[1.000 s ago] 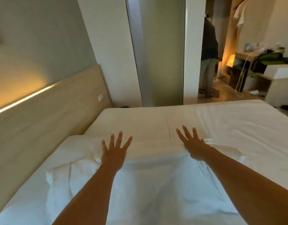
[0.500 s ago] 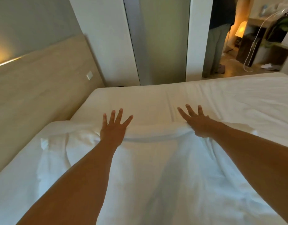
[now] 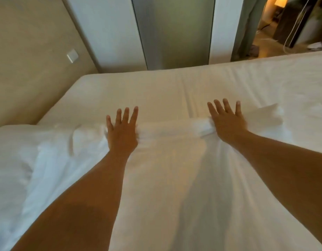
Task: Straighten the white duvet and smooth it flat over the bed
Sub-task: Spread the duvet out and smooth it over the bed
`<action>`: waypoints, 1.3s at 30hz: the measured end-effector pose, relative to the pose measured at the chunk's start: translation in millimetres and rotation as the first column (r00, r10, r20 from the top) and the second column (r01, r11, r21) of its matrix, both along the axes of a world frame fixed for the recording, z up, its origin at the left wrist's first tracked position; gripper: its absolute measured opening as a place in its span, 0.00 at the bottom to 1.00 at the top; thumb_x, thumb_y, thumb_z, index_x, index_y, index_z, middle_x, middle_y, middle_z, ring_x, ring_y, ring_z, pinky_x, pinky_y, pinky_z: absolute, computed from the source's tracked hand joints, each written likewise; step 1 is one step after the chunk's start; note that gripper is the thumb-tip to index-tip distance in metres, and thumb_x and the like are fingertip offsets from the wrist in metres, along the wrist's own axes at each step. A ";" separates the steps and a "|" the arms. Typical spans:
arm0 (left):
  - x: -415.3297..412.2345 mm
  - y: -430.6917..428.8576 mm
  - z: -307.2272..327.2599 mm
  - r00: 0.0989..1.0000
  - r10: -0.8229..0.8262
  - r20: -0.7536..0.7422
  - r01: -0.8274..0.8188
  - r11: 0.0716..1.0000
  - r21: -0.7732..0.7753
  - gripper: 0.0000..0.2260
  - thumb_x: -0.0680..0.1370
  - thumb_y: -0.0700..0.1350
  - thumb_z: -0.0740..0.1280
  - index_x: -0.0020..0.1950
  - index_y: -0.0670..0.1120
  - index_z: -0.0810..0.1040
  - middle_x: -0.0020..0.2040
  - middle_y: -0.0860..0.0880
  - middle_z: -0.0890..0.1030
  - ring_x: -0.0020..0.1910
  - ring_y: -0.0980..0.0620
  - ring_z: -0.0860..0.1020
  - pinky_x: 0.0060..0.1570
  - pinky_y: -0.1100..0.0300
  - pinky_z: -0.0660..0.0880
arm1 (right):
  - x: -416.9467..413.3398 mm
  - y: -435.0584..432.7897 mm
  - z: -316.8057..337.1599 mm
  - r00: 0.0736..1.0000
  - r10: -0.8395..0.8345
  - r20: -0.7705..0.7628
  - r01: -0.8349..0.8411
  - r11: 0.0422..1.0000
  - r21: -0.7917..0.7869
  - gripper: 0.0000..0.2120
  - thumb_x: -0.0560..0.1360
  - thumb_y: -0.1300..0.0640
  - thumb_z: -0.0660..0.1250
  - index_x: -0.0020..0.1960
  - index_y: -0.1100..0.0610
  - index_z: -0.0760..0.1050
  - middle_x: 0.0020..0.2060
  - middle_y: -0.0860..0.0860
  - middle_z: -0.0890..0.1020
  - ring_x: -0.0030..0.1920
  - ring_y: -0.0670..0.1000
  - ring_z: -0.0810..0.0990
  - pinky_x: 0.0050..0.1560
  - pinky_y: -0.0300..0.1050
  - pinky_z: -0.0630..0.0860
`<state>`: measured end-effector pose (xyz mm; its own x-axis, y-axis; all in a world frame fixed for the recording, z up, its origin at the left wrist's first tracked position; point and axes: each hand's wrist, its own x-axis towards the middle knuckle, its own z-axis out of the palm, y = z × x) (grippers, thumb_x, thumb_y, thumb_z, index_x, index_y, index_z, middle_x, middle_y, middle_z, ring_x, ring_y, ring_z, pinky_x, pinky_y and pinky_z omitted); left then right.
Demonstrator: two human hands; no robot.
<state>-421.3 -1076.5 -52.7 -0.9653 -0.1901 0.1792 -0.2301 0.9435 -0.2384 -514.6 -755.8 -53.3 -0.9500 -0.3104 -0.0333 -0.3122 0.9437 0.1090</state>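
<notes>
The white duvet [image 3: 171, 178] covers the near half of the bed, and its far edge lies bunched in a roll across the middle. My left hand [image 3: 122, 132] presses flat on that rolled edge with the fingers spread. My right hand [image 3: 227, 122] presses on the same edge further right, fingers spread too. Neither hand grips the cloth. Beyond the roll the bare white sheet of the bed [image 3: 156, 91] shows, with creases running across it. The duvet is rumpled at the left [image 3: 53, 142].
A wooden headboard [image 3: 29, 69] with a wall switch [image 3: 72, 55] runs along the left. Behind the bed stand white wall panels and a grey door [image 3: 174, 31]. A person's legs [image 3: 247, 28] stand in the doorway at the back right, by a lit lamp.
Both hands have pushed the duvet's rolled edge further across the bed, away from me. The view has tilted down and moved closer to the bed.
</notes>
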 end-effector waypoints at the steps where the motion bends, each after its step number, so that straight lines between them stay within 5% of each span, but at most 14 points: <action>1: 1.0 -1.2 -33.0 0.999 0.047 -0.018 -0.045 0.994 0.101 0.34 0.77 0.49 0.55 0.80 0.50 0.43 0.79 0.45 0.55 0.77 0.43 0.54 0.72 0.36 0.50 | -4.4 2.9 -36.0 1.000 -0.016 -0.023 0.016 1.000 -0.016 0.28 0.82 0.50 0.43 0.79 0.55 0.39 0.79 0.56 0.46 0.78 0.59 0.44 0.75 0.63 0.40; 4: -12.7 -19.1 -128.5 0.995 0.078 -0.058 -0.065 0.977 0.201 0.34 0.72 0.49 0.50 0.79 0.43 0.54 0.77 0.43 0.61 0.75 0.42 0.60 0.71 0.36 0.54 | -24.6 1.6 -126.0 0.994 0.005 -0.107 -0.017 0.993 -0.117 0.32 0.77 0.48 0.43 0.79 0.56 0.52 0.77 0.57 0.58 0.77 0.58 0.54 0.75 0.55 0.44; 6: -39.9 -29.4 -155.7 0.994 0.063 -0.086 -0.044 0.977 0.209 0.34 0.72 0.50 0.49 0.78 0.44 0.56 0.77 0.44 0.62 0.75 0.43 0.60 0.71 0.37 0.53 | -55.1 -10.2 -150.8 0.990 -0.002 -0.141 -0.018 0.990 -0.142 0.30 0.78 0.49 0.46 0.79 0.52 0.50 0.78 0.55 0.57 0.78 0.57 0.53 0.75 0.54 0.46; 19: -44.8 -25.0 -135.6 0.981 0.114 0.155 -0.144 0.970 0.198 0.31 0.77 0.53 0.49 0.80 0.50 0.46 0.80 0.49 0.52 0.78 0.48 0.50 0.74 0.40 0.45 | -56.8 -9.3 -145.9 0.982 0.011 -0.189 -0.034 0.992 -0.120 0.30 0.73 0.50 0.47 0.71 0.58 0.69 0.64 0.59 0.76 0.62 0.61 0.75 0.70 0.58 0.58; 29: -41.5 -40.3 -141.4 0.969 0.102 0.224 -0.149 0.967 0.205 0.29 0.79 0.51 0.50 0.79 0.52 0.44 0.80 0.51 0.47 0.78 0.50 0.47 0.74 0.41 0.44 | -55.2 -13.9 -144.4 0.985 0.025 -0.169 -0.036 0.997 -0.061 0.33 0.73 0.49 0.45 0.75 0.56 0.64 0.68 0.58 0.73 0.66 0.60 0.71 0.72 0.57 0.54; 34: -57.6 -30.7 -127.8 0.908 0.112 0.404 -0.271 0.892 0.361 0.26 0.82 0.52 0.48 0.79 0.55 0.41 0.80 0.52 0.42 0.78 0.48 0.42 0.73 0.37 0.42 | -55.6 -14.0 -151.3 0.989 0.009 -0.148 -0.017 0.999 -0.050 0.32 0.73 0.48 0.44 0.75 0.54 0.63 0.70 0.58 0.71 0.69 0.61 0.67 0.74 0.57 0.51; 36: -50.6 -3.2 -130.2 0.921 0.035 0.389 -0.239 0.839 0.489 0.26 0.83 0.57 0.47 0.79 0.58 0.43 0.80 0.52 0.42 0.78 0.47 0.42 0.71 0.34 0.42 | -55.9 -12.7 -150.4 0.992 -0.011 -0.128 0.004 0.999 -0.052 0.31 0.74 0.48 0.46 0.76 0.53 0.62 0.71 0.58 0.69 0.71 0.61 0.65 0.74 0.57 0.50; 39: -17.4 18.2 -144.0 0.956 0.022 0.291 -0.150 0.892 0.426 0.27 0.80 0.62 0.46 0.75 0.64 0.35 0.79 0.55 0.38 0.78 0.50 0.41 0.72 0.37 0.43 | -47.7 -12.1 -139.4 0.993 -0.018 -0.115 0.007 0.996 -0.093 0.30 0.74 0.49 0.48 0.75 0.53 0.63 0.73 0.59 0.67 0.73 0.60 0.63 0.75 0.57 0.47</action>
